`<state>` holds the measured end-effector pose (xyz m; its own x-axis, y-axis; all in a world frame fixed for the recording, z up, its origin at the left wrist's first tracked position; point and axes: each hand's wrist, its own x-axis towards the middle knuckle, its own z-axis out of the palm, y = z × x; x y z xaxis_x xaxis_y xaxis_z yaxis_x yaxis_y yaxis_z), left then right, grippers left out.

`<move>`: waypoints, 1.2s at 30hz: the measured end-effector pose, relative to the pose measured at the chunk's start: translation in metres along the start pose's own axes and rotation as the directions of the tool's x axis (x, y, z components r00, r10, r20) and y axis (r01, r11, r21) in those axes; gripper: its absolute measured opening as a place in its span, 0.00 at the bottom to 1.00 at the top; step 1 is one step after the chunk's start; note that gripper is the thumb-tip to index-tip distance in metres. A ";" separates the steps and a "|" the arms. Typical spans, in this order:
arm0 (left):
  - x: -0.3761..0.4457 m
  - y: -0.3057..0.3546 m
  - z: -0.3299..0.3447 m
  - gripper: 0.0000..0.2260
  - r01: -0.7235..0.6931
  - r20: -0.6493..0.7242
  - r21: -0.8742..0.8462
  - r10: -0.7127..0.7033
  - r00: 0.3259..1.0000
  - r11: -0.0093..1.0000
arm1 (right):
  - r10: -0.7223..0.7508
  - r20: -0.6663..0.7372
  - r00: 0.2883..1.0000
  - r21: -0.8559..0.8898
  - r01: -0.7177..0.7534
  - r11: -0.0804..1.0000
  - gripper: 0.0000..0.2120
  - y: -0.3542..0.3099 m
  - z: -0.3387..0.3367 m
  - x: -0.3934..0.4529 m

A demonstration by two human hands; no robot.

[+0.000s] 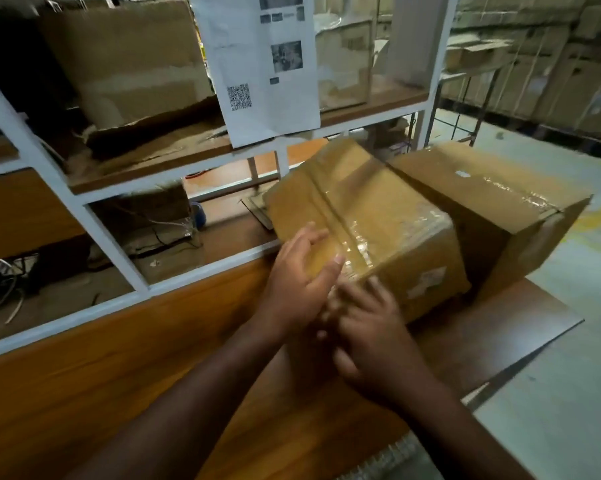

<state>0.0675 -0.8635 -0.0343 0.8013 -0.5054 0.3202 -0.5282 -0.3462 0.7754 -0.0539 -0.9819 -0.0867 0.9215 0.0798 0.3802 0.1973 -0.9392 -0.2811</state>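
Observation:
A brown cardboard box (365,216), sealed with shiny clear tape along its top seam, sits tilted on the wooden table (126,393). My left hand (299,282) lies with straight fingers on the box's near top edge, the thumb touching the tape. My right hand (371,337) is at the box's near lower corner, its fingers curled against the cardboard; what they hold is hidden by blur. A second, larger taped cardboard box (500,209) stands right behind and to the right, touching the first.
A white metal shelf frame (95,220) rises at the back of the table, with worn cardboard boxes (126,64) on its shelves and cables lower left. A printed sheet with a QR code (264,64) hangs from it. The table's right edge drops to a grey floor (569,393).

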 end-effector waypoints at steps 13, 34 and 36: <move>-0.009 -0.033 -0.036 0.28 0.225 0.018 -0.042 -0.224 0.974 0.974 | 0.792 0.076 0.605 0.911 -0.365 0.191 0.53 0.039 -0.001 -0.009; -0.148 -0.099 -0.163 0.15 0.221 -0.579 -0.415 -0.443 0.685 0.883 | 0.121 0.253 0.960 0.428 -0.223 0.876 0.39 -0.105 0.041 0.101; -0.156 -0.105 -0.173 0.26 0.223 -0.508 -0.401 -0.418 0.753 0.889 | 0.119 0.360 0.925 0.292 -0.233 0.928 0.44 -0.127 0.039 0.114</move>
<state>0.0467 -0.6115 -0.0713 0.9671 0.1651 0.1934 -0.1780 -0.1034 0.9786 0.0393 -0.8406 -0.0420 0.9966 0.0821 0.0008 0.0657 -0.7925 -0.6063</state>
